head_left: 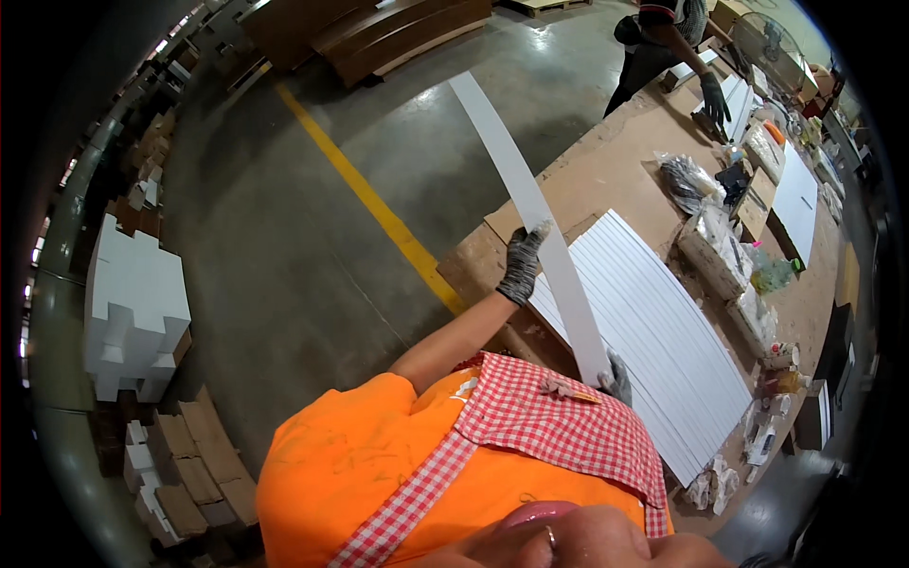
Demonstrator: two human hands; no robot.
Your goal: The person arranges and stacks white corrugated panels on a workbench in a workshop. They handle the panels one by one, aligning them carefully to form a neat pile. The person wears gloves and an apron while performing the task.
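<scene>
A long, narrow white board [516, 180] is held up in both my gloved hands, slanting from my chest out over the table's near edge. My left hand [524, 257], in a grey knit glove, grips its left edge around the middle, fingers wrapped on it. At the board's lower end my right hand [617, 381] closes on the other edge, partly hidden behind the board and my apron. Beside and beneath it, a row of similar white strips [653, 331] lies side by side on the brown worktable [606, 180].
Plastic-wrapped packets [715, 254] and a bag of dark hardware [689, 182] line the table's far side. A co-worker's gloved hand [714, 99] reaches over white panels at the far end. White foam blocks [137, 303] stand on the floor at left, near a yellow floor line [365, 199].
</scene>
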